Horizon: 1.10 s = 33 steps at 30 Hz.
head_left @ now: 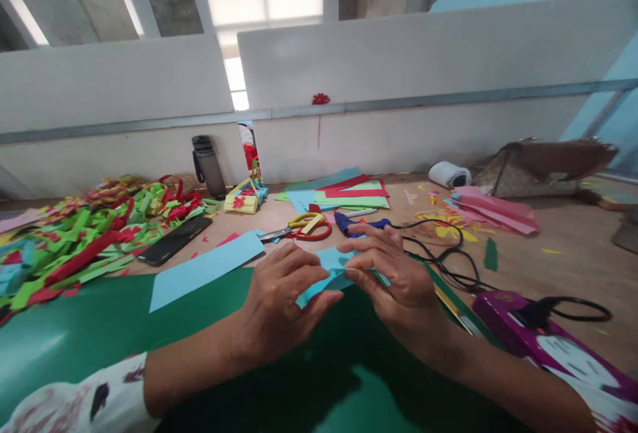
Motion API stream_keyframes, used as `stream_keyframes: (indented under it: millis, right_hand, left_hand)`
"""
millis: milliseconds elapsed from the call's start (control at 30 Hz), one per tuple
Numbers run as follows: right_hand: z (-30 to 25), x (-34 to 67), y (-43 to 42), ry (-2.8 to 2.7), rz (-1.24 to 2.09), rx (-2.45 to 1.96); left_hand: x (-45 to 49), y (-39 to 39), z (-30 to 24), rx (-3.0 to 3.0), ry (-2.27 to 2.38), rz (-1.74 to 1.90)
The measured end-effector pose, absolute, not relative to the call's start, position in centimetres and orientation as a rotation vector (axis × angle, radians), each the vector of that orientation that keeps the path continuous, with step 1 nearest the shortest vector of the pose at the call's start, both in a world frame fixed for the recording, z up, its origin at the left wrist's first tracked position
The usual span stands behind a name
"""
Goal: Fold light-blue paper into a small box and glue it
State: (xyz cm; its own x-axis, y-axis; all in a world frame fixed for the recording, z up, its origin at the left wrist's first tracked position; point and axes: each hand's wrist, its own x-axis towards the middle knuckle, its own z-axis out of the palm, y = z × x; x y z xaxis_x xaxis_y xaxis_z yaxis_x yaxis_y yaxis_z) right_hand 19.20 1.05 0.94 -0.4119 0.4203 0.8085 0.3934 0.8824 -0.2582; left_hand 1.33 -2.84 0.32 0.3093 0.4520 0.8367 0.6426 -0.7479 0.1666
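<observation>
Between my two hands is a piece of light blue paper [333,258] with creases in it, held over the green mat [209,340]. My left hand [286,293] pinches its left side between thumb and fingers. On the right side, my right hand [391,273] grips it with thumb and index finger, the other fingers curled above. A flat light blue paper strip [207,267] lies to the left of my left hand. Just beyond the hands are scissors [304,227] with red and yellow handles and a blue glue gun [356,224].
Colourful paper scraps [94,240] pile up at left beside a black phone [174,240]. A bottle [208,167], a small yellow paper basket [241,203] and stacked sheets [353,192] stand behind. At right are a purple power strip [543,333], black cable [466,257] and handbag [528,167].
</observation>
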Motion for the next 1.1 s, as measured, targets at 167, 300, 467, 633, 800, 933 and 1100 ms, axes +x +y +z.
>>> stream_keyframes:
  millis: [167,300,467,633,800,933,1100]
  right_hand:
    - [0.9,19.2,0.9,-2.008,0.078,-0.599]
    - [0.8,19.1,0.6,-2.001,0.045,-0.565]
    - [0.7,19.0,0.6,-2.005,0.020,-0.531]
    - [1.1,19.1,0.8,-2.013,-0.090,-0.494]
    - [1.3,19.1,0.5,-2.020,-0.106,-0.470]
    - [1.4,19.2,0.3,-2.037,-0.006,-0.506]
    - [2.3,19.6,0.7,-2.067,0.495,-0.819]
  left_hand:
    - [1.6,-2.7,0.2,-2.399,-1.141,-1.414]
    - [2.1,-2.9,0.6,-2.486,-1.246,-1.578]
    - [2.5,-3.0,0.7,-2.481,-1.353,-1.838]
    - [2.4,-3.2,0.7,-2.444,-1.404,-1.984]
    - [2.5,-3.2,0.6,-2.421,-1.352,-2.154]
    - [2.5,-3.3,1.0,-2.433,-1.332,-2.125]
    - [2.4,-3.6,1.8,-2.564,-1.431,-1.906]
